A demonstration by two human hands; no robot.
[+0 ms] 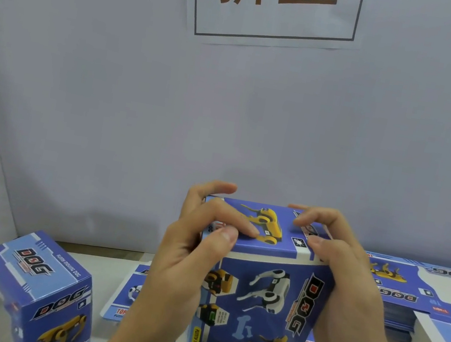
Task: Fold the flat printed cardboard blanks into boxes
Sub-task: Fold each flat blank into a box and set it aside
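I hold a blue printed box [257, 306] upright in front of me, robot dogs and "DOG" lettering on its near face. My left hand [188, 254] grips its left side, thumb and fingers curled over the top flap [275, 240]. My right hand [345, 270] grips the right side, fingertips pressing down on the same flap. The flap lies nearly flat across the top. A pile of flat blue blanks [123, 297] lies on the table behind the box, partly hidden by my hands.
A finished blue box [46, 293] stands at the lower left on the white table [100, 257]. Stacks of flat blanks [418, 298] fill the right side. A grey backdrop with a paper sign [274, 4] rises behind.
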